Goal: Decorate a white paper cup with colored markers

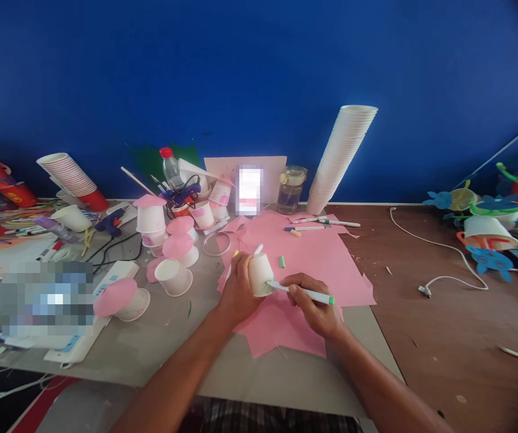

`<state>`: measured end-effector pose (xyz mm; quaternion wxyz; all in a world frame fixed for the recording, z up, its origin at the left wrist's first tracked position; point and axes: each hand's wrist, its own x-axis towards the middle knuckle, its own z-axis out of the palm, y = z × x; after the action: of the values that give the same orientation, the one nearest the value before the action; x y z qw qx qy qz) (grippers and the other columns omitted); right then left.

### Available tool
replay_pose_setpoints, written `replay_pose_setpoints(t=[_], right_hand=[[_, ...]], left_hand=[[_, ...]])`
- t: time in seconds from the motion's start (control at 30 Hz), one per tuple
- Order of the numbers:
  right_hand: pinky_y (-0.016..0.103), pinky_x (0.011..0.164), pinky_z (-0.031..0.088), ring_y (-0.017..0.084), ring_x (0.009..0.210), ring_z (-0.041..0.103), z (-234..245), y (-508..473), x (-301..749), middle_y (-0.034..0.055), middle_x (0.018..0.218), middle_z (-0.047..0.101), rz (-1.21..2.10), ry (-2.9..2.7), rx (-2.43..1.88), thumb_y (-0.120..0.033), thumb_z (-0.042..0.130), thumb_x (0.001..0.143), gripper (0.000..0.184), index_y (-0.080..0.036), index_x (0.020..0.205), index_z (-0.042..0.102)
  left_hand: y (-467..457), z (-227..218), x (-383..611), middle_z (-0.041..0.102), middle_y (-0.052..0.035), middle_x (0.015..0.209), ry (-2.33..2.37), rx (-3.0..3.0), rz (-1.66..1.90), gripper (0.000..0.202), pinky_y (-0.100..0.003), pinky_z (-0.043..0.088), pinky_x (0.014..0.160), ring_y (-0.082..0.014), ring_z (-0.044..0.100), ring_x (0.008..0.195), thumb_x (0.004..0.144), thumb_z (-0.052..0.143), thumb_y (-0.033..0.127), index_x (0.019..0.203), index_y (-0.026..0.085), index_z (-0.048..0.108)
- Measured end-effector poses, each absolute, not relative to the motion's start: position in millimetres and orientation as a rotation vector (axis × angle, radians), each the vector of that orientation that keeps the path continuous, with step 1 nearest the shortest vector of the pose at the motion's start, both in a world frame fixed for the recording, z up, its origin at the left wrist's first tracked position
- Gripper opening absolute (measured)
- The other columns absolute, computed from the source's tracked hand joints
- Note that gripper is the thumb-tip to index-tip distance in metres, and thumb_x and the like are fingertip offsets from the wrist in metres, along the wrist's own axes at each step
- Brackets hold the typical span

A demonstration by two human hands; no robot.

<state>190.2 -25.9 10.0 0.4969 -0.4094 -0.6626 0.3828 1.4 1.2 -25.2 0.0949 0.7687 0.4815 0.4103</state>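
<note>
And we're live: left hand [238, 288] clamped round a white paper cup [261, 275], held over the pink paper [286, 328]; right hand [308, 304] right beside it, closed on a white marker [306, 293] with a green end, its tip up against the cup! Further out, pink-topped cups [177, 245] to the left, then a glass jar [291, 189] and a tall stack of paper cups [340, 159] leaning before the blue wall [259, 72]
</note>
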Motion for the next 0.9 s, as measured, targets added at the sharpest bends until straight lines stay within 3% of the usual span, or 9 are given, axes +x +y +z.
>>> replay_pose_setpoints(t=[0.43,0.7,0.9], right_hand=[[0.025,0.046,0.033,0.012,0.049,0.042,13.9,-22.6,197.4,-0.0005,0.055,0.052,0.989,-1.584,-1.079,-0.027,0.051,0.084,0.023,-0.017,0.067,0.064],[0.024,0.047,0.038,0.013,0.051,0.047,2.9,-24.5,198.4,-0.0019,0.055,0.052,1.084,-1.465,-0.997,-0.033,0.054,0.088,0.021,-0.018,0.086,0.068],[0.026,0.049,0.042,0.014,0.052,0.052,13.6,-27.4,189.8,-0.0001,0.058,0.058,0.942,-1.623,-1.016,-0.033,0.055,0.087,0.019,-0.019,0.086,0.069]], left_hand=[[1.4,-24.6,1.4,0.045,-0.0187,0.126,1.434,2.287,1.222,0.075,-0.047,0.051,0.097,-0.0314,0.050,0.121,0.069,0.073,0.016,0.130,0.016,0.030],[1.8,-25.2,0.7,0.044,-0.0179,0.126,1.430,2.309,1.212,0.078,-0.047,0.051,0.096,-0.0317,0.050,0.121,0.070,0.073,0.019,0.132,0.018,0.027],[0.8,-24.6,2.3,0.044,-0.0186,0.127,1.461,2.273,1.185,0.073,-0.048,0.051,0.095,-0.0328,0.048,0.124,0.071,0.071,0.019,0.131,0.016,0.029]])
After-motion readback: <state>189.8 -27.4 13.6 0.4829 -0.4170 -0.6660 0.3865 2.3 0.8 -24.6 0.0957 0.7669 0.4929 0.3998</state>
